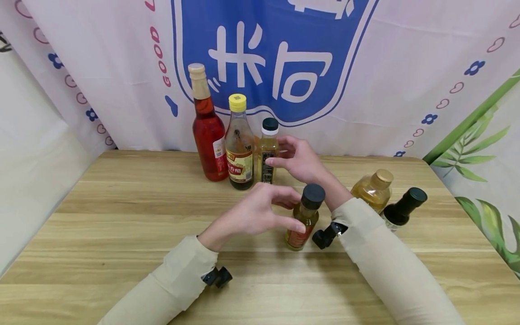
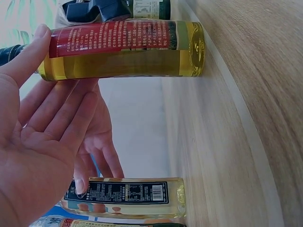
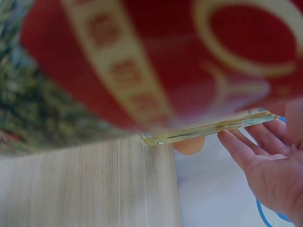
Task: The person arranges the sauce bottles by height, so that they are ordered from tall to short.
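Note:
In the head view my left hand [image 1: 262,210] holds a yellow-green oil bottle with a red label [image 1: 300,228], thumb over the label and fingers passing behind. Its cap [image 1: 313,195] is dark. Farther back, my right hand [image 1: 302,160] has its thumb across the black label of a clear bottle of pale liquid [image 1: 268,153], its fingers behind. This bottle has a dark green cap. Left of it stand a yellow-capped bottle of dark sauce [image 1: 240,155] and a tall bottle of red liquid [image 1: 209,140]. The red label [image 3: 236,56] blocks much of the right wrist view.
On the right of the wooden table [image 1: 122,216] stand a golden oil bottle [image 1: 371,194] and a dark green-capped bottle [image 1: 404,210], partly hidden by my right sleeve [image 1: 378,243]. A printed cloth [image 1: 365,90] hangs behind the table.

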A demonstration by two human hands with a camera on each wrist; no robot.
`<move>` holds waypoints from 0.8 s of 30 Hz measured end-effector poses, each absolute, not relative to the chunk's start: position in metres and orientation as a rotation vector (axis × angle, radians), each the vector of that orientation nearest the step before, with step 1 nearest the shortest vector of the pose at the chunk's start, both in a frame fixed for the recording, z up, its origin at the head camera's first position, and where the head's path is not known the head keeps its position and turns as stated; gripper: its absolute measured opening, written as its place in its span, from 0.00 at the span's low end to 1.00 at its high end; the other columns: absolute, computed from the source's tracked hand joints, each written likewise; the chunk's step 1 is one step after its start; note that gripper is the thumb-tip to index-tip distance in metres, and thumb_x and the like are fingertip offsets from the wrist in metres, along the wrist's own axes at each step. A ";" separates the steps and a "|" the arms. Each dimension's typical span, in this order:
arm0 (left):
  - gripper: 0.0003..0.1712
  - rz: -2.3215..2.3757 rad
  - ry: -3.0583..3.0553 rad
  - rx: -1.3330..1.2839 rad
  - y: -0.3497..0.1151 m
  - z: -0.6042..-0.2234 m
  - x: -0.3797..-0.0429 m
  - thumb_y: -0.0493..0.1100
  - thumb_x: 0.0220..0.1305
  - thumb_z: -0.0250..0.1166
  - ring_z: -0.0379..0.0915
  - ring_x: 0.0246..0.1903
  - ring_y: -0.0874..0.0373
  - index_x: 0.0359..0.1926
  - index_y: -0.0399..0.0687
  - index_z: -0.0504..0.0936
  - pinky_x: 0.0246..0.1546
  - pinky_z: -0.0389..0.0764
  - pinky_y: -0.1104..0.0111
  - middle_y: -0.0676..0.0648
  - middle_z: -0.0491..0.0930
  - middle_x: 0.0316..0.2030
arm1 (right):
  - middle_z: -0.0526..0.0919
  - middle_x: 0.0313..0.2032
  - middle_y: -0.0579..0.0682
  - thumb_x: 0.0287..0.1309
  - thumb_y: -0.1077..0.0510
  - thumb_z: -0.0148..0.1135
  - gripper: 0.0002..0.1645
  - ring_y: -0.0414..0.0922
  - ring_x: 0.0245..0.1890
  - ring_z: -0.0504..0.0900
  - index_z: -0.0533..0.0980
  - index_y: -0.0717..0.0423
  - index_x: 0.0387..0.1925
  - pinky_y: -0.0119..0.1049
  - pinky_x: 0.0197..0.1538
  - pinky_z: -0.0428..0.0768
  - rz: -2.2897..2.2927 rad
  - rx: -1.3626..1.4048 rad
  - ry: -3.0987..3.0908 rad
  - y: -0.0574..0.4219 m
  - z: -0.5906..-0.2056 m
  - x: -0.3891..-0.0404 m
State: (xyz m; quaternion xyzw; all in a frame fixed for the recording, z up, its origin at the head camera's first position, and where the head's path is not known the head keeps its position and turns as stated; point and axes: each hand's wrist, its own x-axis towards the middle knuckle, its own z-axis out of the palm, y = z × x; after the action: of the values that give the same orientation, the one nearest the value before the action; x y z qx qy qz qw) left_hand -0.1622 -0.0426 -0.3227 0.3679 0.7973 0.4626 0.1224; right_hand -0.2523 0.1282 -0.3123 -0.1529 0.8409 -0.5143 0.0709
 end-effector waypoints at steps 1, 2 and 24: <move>0.24 1.350 2.326 1.074 -0.043 -0.323 -0.162 0.46 0.59 0.82 0.87 0.53 0.59 0.56 0.49 0.88 0.64 0.84 0.66 0.52 0.91 0.51 | 0.82 0.64 0.56 0.67 0.56 0.73 0.33 0.55 0.65 0.83 0.73 0.56 0.70 0.51 0.67 0.84 -1.546 -0.459 2.528 0.128 -0.312 -0.252; 0.24 1.351 2.325 1.073 -0.042 -0.323 -0.162 0.46 0.59 0.82 0.87 0.53 0.59 0.56 0.49 0.88 0.64 0.84 0.66 0.52 0.91 0.51 | 0.82 0.64 0.56 0.67 0.56 0.73 0.33 0.55 0.65 0.83 0.73 0.55 0.70 0.51 0.68 0.84 -1.545 -0.458 2.528 0.128 -0.312 -0.252; 0.27 1.330 2.325 1.055 -0.043 -0.320 -0.161 0.47 0.60 0.81 0.87 0.54 0.59 0.59 0.47 0.87 0.64 0.84 0.66 0.50 0.90 0.54 | 0.81 0.65 0.57 0.68 0.58 0.72 0.34 0.56 0.65 0.83 0.72 0.57 0.71 0.52 0.68 0.84 -1.541 -0.456 2.532 0.125 -0.308 -0.248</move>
State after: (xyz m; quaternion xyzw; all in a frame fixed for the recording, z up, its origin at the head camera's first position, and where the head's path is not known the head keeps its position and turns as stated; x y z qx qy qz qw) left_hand -0.1607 -0.0434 -0.3201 0.3632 0.8007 0.4579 0.1311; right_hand -0.2476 0.1249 -0.3084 -0.1515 0.8421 -0.5127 0.0713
